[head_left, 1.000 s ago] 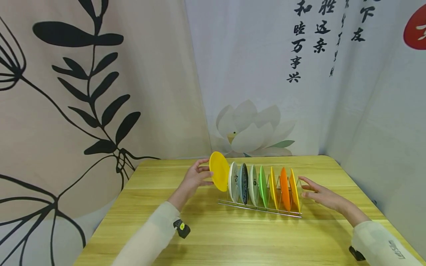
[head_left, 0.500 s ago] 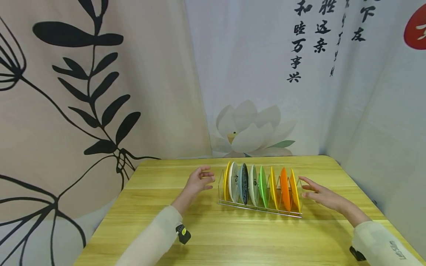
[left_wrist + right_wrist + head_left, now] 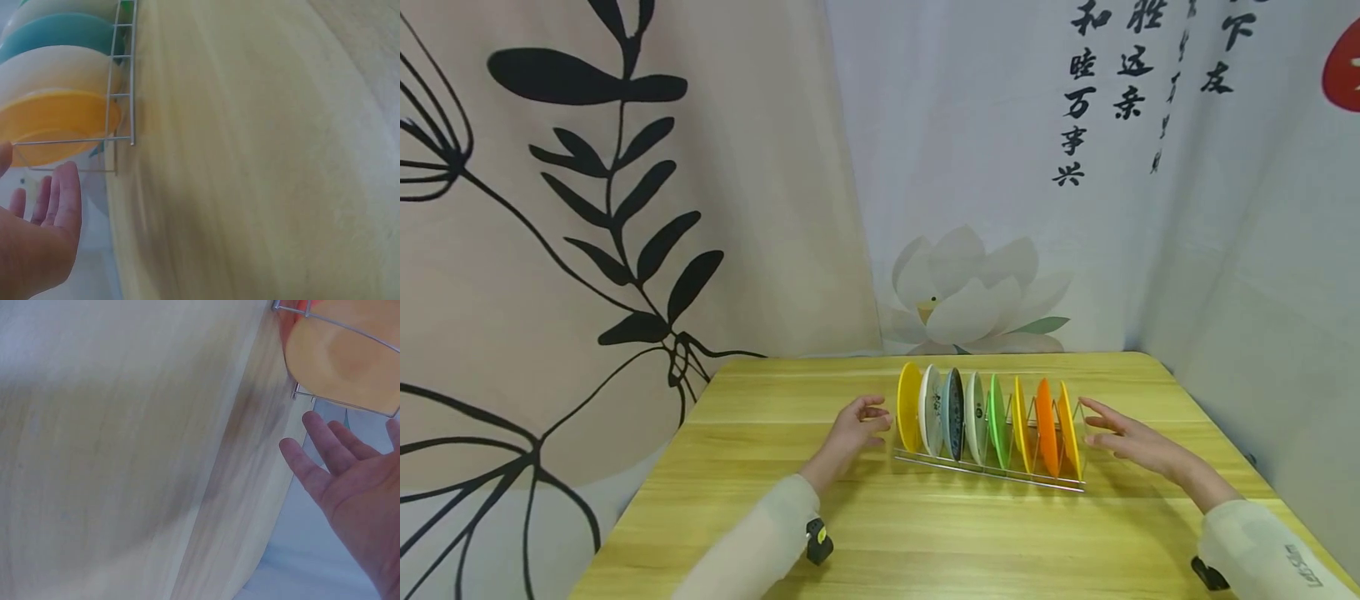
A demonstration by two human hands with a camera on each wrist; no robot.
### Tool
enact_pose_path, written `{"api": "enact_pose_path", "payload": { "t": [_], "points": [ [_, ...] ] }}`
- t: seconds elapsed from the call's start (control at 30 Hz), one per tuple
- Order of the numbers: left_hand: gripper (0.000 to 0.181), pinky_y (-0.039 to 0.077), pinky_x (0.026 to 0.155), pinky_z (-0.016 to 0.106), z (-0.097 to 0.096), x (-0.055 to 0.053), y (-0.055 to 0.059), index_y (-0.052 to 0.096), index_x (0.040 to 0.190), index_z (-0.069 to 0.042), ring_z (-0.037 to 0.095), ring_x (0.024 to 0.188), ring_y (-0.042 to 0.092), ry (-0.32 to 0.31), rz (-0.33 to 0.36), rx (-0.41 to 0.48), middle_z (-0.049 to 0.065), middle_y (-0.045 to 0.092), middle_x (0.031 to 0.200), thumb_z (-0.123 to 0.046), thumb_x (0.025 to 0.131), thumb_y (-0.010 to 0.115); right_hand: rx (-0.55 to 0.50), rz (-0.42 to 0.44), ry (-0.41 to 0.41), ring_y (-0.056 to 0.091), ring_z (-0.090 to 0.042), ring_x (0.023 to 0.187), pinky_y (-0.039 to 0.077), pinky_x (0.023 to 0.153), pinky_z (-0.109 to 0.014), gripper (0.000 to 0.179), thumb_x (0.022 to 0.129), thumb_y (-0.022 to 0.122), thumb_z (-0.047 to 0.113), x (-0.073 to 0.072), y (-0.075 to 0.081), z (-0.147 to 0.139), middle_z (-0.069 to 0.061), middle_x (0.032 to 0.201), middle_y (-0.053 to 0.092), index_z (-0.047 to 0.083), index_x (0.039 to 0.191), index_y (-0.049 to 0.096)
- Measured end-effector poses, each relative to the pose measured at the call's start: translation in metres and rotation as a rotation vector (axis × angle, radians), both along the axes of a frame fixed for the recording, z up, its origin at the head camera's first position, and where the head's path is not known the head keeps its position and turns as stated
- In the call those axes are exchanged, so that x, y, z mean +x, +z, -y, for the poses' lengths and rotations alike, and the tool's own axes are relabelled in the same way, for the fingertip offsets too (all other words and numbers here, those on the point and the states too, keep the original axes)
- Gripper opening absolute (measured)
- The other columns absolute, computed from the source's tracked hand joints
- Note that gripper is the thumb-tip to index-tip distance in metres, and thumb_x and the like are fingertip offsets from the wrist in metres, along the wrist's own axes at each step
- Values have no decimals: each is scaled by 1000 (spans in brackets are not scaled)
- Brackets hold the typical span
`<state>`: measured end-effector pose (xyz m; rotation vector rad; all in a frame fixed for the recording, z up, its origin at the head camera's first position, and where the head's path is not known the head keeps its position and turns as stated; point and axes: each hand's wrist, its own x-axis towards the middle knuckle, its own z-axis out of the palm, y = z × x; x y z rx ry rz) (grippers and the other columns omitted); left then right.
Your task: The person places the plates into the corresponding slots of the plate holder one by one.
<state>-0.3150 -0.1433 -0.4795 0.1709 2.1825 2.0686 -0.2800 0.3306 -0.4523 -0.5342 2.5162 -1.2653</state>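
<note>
A metal wire dish rack (image 3: 992,473) holds several small plates on edge in a row. Its leftmost plate is yellow (image 3: 908,408), tipped outward so its face shows. Beside that stand a white plate (image 3: 929,408) and a dark patterned plate (image 3: 954,414); green, orange and more yellow ones follow to the right. My left hand (image 3: 856,429) is just left of the rack, fingers loosely bent, holding nothing. In the left wrist view its fingertips are near the rack's end wire. My right hand (image 3: 1138,442) is at the right end, fingers spread beside the last yellow plate (image 3: 1069,429), gripping nothing.
The rack stands on a wooden table (image 3: 925,542) toward its back edge. Behind the table hangs a printed curtain (image 3: 775,208) with plant drawings and writing. Both forearms wear pale sleeves with small black devices at the wrists.
My left hand held the leftmost yellow plate above the rack, then let go of it in the end slot. That plate has since leaned left. My right hand has stayed at the right end.
</note>
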Motion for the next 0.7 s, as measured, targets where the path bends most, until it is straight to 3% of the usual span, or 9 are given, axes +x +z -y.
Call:
{"api": "enact_pose_path", "payload": {
  "t": [0.2, 0.47, 0.57, 0.7],
  "points": [
    [47, 58, 83, 48, -7, 0, -4, 48, 137, 6, 42, 107, 60, -3, -16, -23, 16, 60, 115, -10, 96, 65, 7, 1, 2, 38, -59, 129, 42, 94, -71, 72, 105, 48, 27, -3, 0, 0, -41, 151, 20, 10, 160, 6],
    [42, 53, 88, 57, -9, 3, 5, 48, 134, 9, 48, 109, 57, 9, -3, -16, 19, 60, 112, -4, 97, 61, -7, 13, 16, 33, -60, 131, 40, 94, -71, 72, 105, 48, 26, -2, -1, 2, -42, 151, 18, 9, 160, 6],
    [39, 56, 84, 54, -10, -2, 6, 51, 131, 10, 39, 97, 62, 50, 3, -12, 16, 61, 105, -3, 96, 60, -9, 15, 17, 31, -60, 132, 41, 95, -70, 73, 104, 50, 26, 0, -1, 4, -41, 151, 19, 11, 160, 6],
    [40, 58, 75, 45, -8, -17, -1, 52, 131, 9, 28, 90, 62, 115, 11, -25, 13, 62, 103, -8, 96, 63, 7, 15, 2, 31, -61, 132, 42, 95, -68, 76, 102, 54, 27, 5, -2, 10, -40, 152, 20, 13, 160, 8]
  ]
}}
